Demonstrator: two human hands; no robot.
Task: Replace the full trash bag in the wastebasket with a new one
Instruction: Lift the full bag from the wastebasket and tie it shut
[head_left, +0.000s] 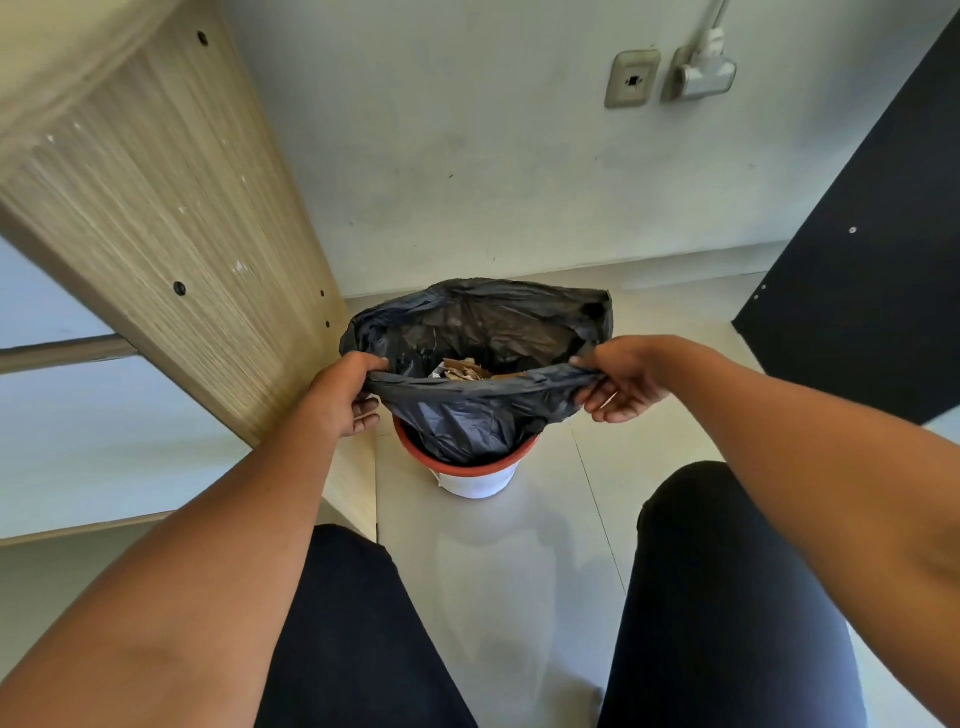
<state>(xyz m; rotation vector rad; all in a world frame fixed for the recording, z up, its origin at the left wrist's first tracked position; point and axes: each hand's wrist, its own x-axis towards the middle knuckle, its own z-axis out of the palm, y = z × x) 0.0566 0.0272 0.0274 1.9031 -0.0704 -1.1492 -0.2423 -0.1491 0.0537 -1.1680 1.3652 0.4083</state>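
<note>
Hands first: you have two in view, and both pinch the near rim of one black trash bag (483, 410). Your left hand (345, 392) grips the rim at its left end, thumb on top and fingers curled beneath the plastic. Your right hand (626, 382) grips the right end the same way, thumb over the rim and fingers folded under it. Between the two hands the near rim is stretched taut, while the far rim stands higher and slack, so the mouth gapes open toward you.

Inside the bag you can see crumpled brown and white paper scraps (462, 370); how many pieces there are is not clear. The bag's lower part narrows down into one wastebasket (478, 480), a white bucket with a red rim, which stands on the pale tiled floor (545, 545) near the grey wall (467, 156). The bag's upper part is lifted above that red rim.

A wooden panel (171, 208) slants down just left of the wastebasket, and one dark panel (883, 260) leans at the right. Two fittings sit on the wall: one socket plate (632, 79) and one plug (702, 75) beside it. Your two knees (717, 597), in dark trousers, frame the bottom of the view.
</note>
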